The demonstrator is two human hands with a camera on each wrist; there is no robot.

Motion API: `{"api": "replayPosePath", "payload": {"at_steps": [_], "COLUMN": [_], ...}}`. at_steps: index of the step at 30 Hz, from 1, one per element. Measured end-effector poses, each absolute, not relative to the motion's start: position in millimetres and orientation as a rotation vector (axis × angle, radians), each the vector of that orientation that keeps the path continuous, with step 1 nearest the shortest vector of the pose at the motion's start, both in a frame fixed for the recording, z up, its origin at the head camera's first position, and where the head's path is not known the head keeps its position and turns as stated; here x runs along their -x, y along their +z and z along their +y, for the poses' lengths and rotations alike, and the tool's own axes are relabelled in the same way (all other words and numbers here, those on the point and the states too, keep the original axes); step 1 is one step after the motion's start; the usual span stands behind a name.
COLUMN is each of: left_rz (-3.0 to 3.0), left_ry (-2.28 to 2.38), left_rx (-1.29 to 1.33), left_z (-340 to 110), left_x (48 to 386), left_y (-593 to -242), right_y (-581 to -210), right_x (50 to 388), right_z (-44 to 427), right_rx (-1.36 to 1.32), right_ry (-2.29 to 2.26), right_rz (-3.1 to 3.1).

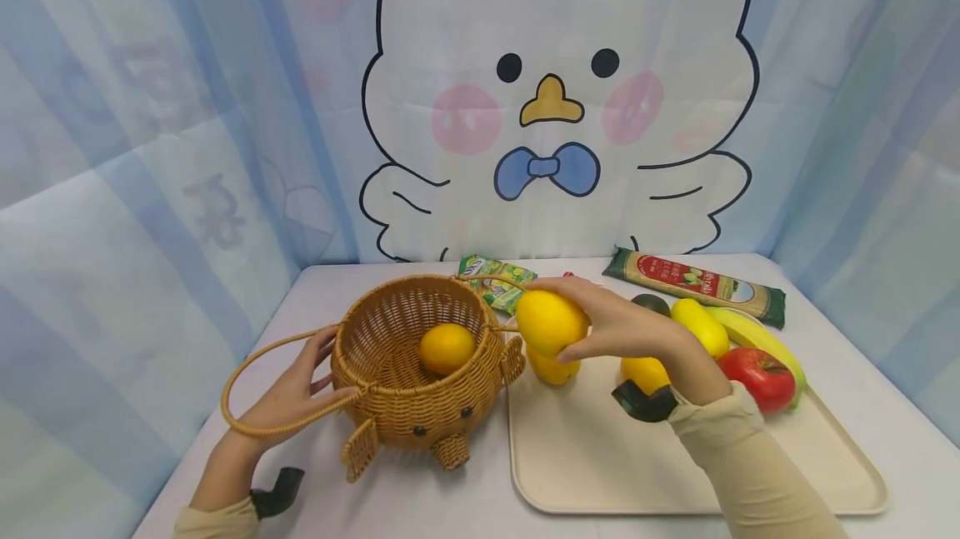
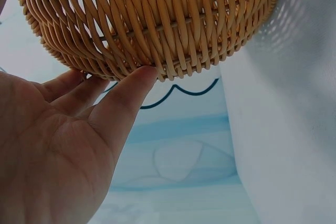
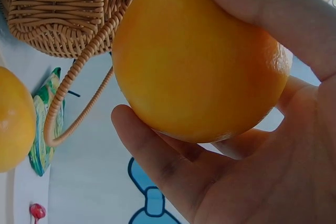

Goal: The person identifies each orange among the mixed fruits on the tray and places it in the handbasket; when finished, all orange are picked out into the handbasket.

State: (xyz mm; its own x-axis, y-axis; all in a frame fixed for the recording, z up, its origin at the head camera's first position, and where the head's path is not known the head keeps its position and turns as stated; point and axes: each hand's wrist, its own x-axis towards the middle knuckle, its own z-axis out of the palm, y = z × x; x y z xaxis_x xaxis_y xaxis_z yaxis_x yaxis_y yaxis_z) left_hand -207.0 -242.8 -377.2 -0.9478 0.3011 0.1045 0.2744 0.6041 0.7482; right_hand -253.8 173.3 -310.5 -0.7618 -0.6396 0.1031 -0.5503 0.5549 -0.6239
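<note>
My right hand (image 1: 611, 322) holds a smooth, rounded yellow-orange fruit (image 1: 552, 322) between thumb and fingers, over the tray's left end beside the basket. The right wrist view shows this fruit (image 3: 194, 61) close up, with the fingers under it. A wicker basket (image 1: 420, 406) with an animal face stands left of the tray, one similar fruit (image 1: 447, 348) inside it. My left hand (image 1: 292, 393) touches the basket's left side, its thumb and fingers spread against the weave (image 2: 168, 30). One handle loop (image 1: 281, 431) hangs over the left wrist.
The beige tray (image 1: 622, 464) carries more yellow fruit (image 1: 553, 368), a red apple (image 1: 757, 378), a banana (image 1: 757, 337) and a dark green fruit (image 1: 651, 303). Behind lie a green snack bag (image 1: 495, 279) and a long noodle-like packet (image 1: 697, 281). A printed curtain (image 1: 555, 231) hangs at the back.
</note>
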Motion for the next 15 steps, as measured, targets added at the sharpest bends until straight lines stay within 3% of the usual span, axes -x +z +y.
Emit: {"api": "replayPosePath", "payload": {"at_steps": [15], "left_rz": [2.79], "left_ry": [1.285], "left_rx": [-0.499], "left_z": [-242.6], "left_x": [207.1], "left_y": [-377.5], "right_y": [-306.5], "right_x": [251.8], "right_z": [166.1], "right_rx": [1.052], "right_ry": [-0.977], "right_rz": [2.641]}}
